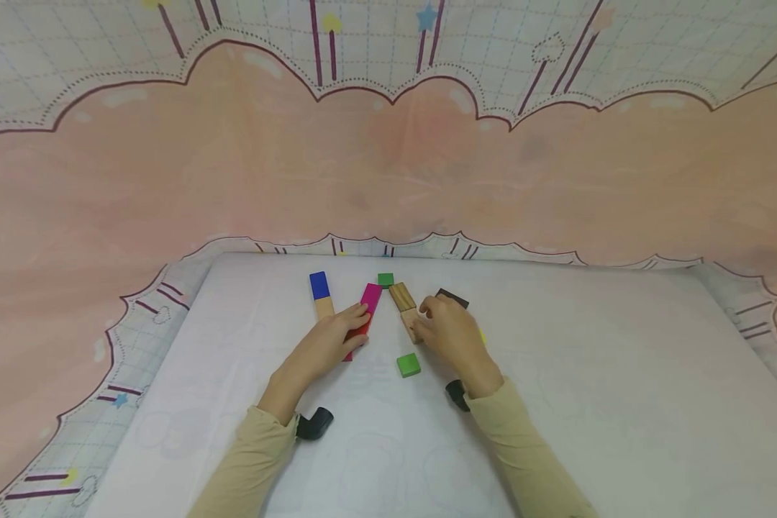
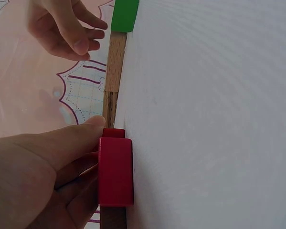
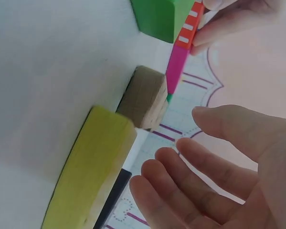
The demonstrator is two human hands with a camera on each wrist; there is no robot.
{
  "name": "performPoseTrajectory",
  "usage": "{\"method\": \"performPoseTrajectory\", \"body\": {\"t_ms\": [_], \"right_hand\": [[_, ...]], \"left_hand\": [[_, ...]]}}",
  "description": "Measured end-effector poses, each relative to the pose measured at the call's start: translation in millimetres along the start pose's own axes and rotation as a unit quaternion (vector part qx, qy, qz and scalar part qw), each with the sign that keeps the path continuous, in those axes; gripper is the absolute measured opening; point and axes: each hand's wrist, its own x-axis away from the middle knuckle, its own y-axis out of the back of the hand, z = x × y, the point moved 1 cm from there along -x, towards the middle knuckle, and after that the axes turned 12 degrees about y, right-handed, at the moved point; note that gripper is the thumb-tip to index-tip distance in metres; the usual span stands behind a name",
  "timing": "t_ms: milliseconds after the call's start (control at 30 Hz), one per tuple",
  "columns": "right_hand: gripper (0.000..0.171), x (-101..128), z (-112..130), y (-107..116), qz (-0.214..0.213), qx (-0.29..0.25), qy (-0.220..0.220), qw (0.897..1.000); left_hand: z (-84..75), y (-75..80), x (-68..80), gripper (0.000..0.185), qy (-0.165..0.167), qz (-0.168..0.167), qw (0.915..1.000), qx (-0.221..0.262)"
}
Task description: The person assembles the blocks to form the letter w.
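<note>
My left hand point(image 1: 326, 339) lies across a line of red and magenta blocks. Its thumb and fingers grip the red block point(image 2: 115, 171), which has white stripes in the right wrist view. The magenta block point(image 1: 371, 295) adjoins its far end. My right hand point(image 1: 456, 337) hovers beside a plain wooden block point(image 1: 411, 326), fingers loosely bent and holding nothing. A grooved wooden block point(image 1: 402, 296) continues that line away from me. In the right wrist view, a gap separates the right fingers from the yellow block point(image 3: 88, 167) and the wooden block point(image 3: 143, 98).
One green block point(image 1: 409, 365) lies between the forearms; another green block point(image 1: 385, 279) sits at the far end between both lines. A blue block point(image 1: 320, 285) touches a tan block point(image 1: 324, 309) on the left. Beyond my right hand lies a dark block point(image 1: 453, 296). The white tabletop point(image 1: 609, 388) extends around them.
</note>
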Motion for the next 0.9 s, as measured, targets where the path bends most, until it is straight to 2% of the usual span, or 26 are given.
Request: {"method": "performPoseTrajectory", "body": {"t_ms": [233, 733, 900], "right_hand": [[0.014, 7.7, -3.4, 0.9, -0.009, 0.001, 0.026, 1.0], [0.017, 21.0, -0.5, 6.5, 0.025, 0.025, 0.038, 0.999], [0.018, 25.4, 0.7, 5.7, 0.036, 0.018, 0.039, 0.998]], "left_hand": [[0.9, -0.6, -0.2, 0.049, -0.002, -0.003, 1.0, 0.002], [0.9, -1.2, -0.2, 0.049, 0.003, -0.001, 1.0, 0.005], [1.2, -1.5, -0.3, 0.049, 0.004, 0.001, 1.0, 0.004]]}}
